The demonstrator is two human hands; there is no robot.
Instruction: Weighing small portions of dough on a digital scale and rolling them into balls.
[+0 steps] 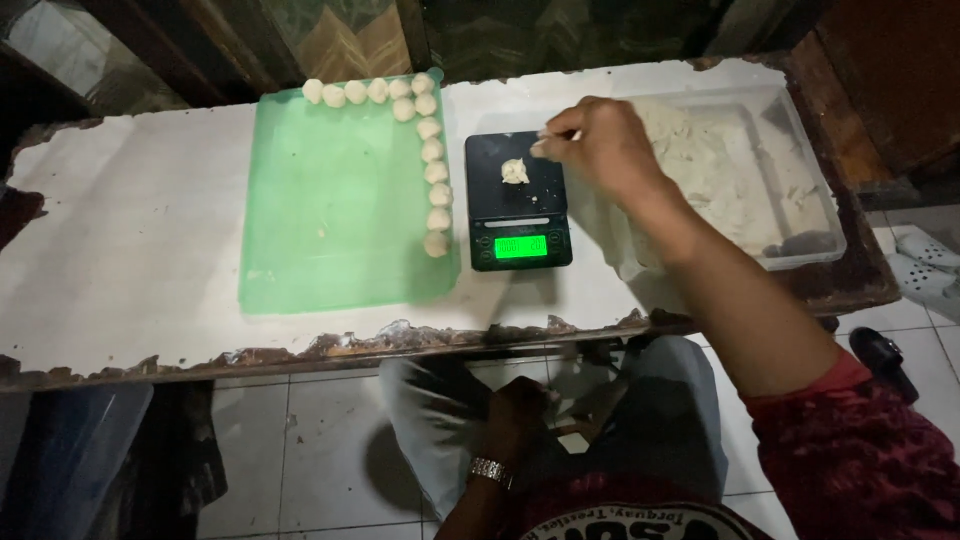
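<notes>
My right hand (600, 145) hovers over the far right corner of a small black digital scale (518, 200), its fingertips pinched on a small bit of pale dough. A lump of dough (514, 171) lies on the scale's platform, and the green display is lit. My left hand (515, 415) rests below the table edge on my lap, with a metal watch at the wrist; it looks loosely closed and what it holds is unclear. Several dough balls (434, 170) line the top and right edges of a green cutting mat (330, 210).
A clear plastic tub (790, 170) with a mass of dough stands right of the scale. The white tabletop (130, 230) has a chipped, peeling front edge. Below are tiled floor, a black sandal (885, 355) and light slippers at the right.
</notes>
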